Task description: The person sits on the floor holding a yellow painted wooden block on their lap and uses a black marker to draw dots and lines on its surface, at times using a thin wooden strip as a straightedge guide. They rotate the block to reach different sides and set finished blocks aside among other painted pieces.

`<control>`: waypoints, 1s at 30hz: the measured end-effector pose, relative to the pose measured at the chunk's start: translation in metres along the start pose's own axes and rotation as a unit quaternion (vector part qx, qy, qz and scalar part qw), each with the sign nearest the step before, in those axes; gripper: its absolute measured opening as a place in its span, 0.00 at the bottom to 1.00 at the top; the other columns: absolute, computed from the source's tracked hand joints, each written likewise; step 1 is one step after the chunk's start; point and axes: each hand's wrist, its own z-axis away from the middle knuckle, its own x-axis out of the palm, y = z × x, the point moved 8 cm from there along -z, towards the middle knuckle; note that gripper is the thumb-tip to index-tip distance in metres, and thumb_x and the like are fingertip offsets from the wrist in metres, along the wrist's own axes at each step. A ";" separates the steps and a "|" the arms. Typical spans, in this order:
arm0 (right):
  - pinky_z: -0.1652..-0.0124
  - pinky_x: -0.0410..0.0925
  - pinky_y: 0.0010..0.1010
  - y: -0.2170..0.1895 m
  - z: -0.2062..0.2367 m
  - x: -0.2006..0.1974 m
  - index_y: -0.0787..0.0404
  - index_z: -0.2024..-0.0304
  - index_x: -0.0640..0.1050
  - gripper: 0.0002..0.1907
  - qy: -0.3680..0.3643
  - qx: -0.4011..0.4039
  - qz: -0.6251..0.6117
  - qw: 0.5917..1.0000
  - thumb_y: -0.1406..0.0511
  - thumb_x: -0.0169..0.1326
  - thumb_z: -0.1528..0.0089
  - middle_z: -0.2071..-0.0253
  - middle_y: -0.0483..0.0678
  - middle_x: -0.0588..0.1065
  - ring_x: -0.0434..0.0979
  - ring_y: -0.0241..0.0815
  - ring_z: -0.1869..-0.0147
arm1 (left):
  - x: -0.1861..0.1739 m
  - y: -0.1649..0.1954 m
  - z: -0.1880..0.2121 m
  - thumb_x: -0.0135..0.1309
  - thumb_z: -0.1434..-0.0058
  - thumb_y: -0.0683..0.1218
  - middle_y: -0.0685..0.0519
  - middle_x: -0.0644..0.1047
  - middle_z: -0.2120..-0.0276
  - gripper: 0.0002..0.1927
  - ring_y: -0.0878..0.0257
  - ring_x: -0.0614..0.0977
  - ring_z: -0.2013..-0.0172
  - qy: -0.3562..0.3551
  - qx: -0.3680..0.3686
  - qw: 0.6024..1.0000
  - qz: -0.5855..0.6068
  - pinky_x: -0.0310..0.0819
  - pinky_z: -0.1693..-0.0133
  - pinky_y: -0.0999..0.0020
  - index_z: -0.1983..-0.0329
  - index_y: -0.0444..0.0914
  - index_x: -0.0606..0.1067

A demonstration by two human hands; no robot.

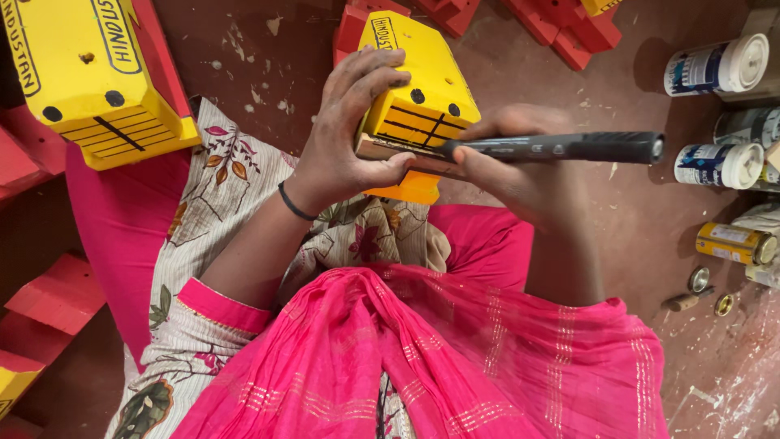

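Lining in progress: left hand (345, 150) grips the yellow toy (418, 97) held over the lap, right hand (520, 175) closed round the black marker (561, 148) at its grille; next stroke likely needs a steady tip.

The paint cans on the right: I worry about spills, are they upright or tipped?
Tipped: the white-lidded cans and yellow can lie on their sides on the floor.
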 end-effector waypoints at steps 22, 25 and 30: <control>0.60 0.72 0.27 -0.044 -0.022 0.031 0.69 0.59 0.81 0.09 0.010 -0.113 -0.037 0.993 0.69 0.66 0.37 0.64 0.50 0.80 0.81 0.37 0.62 | -0.001 0.002 -0.003 0.71 0.44 0.51 0.49 0.67 0.29 0.38 0.46 0.63 0.26 0.010 0.017 1.000 -0.006 0.52 0.23 0.50 0.33 0.43 0.68; 0.61 0.72 0.27 -0.048 -0.026 0.034 0.68 0.60 0.81 0.07 0.006 -0.108 -0.032 0.994 0.70 0.66 0.38 0.64 0.51 0.81 0.82 0.38 0.63 | -0.001 0.002 -0.004 0.69 0.43 0.50 0.50 0.68 0.29 0.36 0.48 0.64 0.27 0.012 0.019 1.000 -0.008 0.51 0.23 0.52 0.33 0.42 0.68; 0.62 0.72 0.28 -0.047 -0.025 0.032 0.68 0.61 0.81 0.08 0.001 -0.121 0.008 0.993 0.69 0.66 0.39 0.66 0.51 0.80 0.82 0.39 0.64 | 0.000 0.003 -0.004 0.69 0.46 0.48 0.50 0.68 0.30 0.37 0.48 0.64 0.25 0.010 0.015 1.000 -0.009 0.51 0.21 0.50 0.33 0.42 0.69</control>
